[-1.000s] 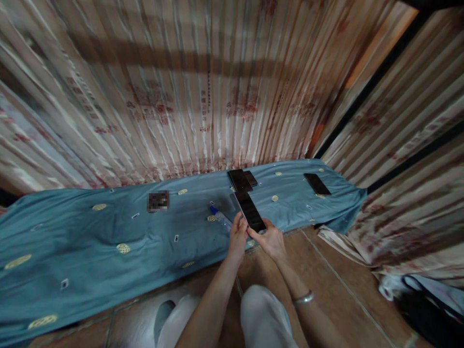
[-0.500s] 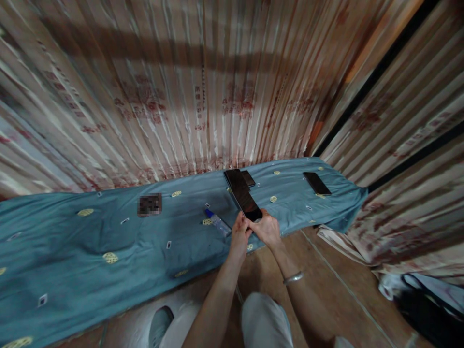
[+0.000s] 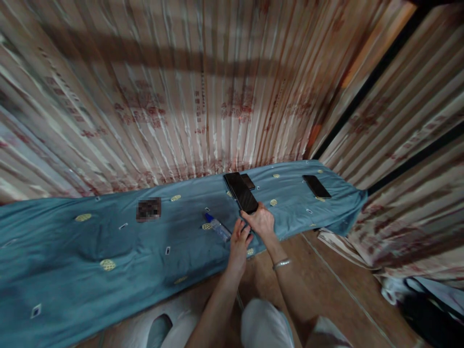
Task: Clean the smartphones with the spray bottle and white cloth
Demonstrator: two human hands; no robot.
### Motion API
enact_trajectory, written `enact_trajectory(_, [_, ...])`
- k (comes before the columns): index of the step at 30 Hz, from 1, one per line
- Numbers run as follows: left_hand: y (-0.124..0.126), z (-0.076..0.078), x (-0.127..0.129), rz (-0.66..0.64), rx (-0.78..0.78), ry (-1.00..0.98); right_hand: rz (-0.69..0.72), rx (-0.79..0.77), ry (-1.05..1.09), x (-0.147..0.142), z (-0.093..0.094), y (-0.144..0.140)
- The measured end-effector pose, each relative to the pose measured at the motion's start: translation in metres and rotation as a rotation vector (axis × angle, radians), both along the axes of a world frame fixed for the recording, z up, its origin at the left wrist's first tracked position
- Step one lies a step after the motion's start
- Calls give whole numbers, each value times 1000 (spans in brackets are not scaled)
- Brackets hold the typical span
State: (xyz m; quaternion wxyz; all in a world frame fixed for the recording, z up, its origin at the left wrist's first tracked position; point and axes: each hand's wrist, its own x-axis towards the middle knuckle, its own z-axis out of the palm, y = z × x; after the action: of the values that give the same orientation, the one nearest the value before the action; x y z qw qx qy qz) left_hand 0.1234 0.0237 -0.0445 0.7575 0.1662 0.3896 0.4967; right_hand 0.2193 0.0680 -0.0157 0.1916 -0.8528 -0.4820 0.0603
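My right hand is closed on the near end of a smartphone with a dark, glossy screen. The phone points away from me, over the blue cloth. Under or just behind its far part show a dark edge, whose kind I cannot tell, and a small dark flat square object. My left hand sits just below and to the left of the right hand, its fingers apart and slightly bent, with nothing visible in them. Beside it on the left lies a clear tube with a blue cap.
The blue patterned cloth covers a long low surface against a pleated curtain. On it lie another dark phone at the right and a blurred-out dark rectangle at the left. A black bag stands on the tiled floor, lower right.
My left hand has come off the phone's near end and moved slightly down, its fingers opening. The right hand has shifted a little up and left, still holding the phone.
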Motion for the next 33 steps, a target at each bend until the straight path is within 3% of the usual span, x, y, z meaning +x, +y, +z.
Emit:
enact_trajectory(15, [-14,-2,-22,11,99,-1,-11,11,-19,-6,10,42])
enact_trajectory(24, [-16,1,-27,8,82,30,18,16,-57,-9,2,71])
enact_trajectory(33, [-19,6,-30,26,86,44,28,11,-49,-4,-4,78])
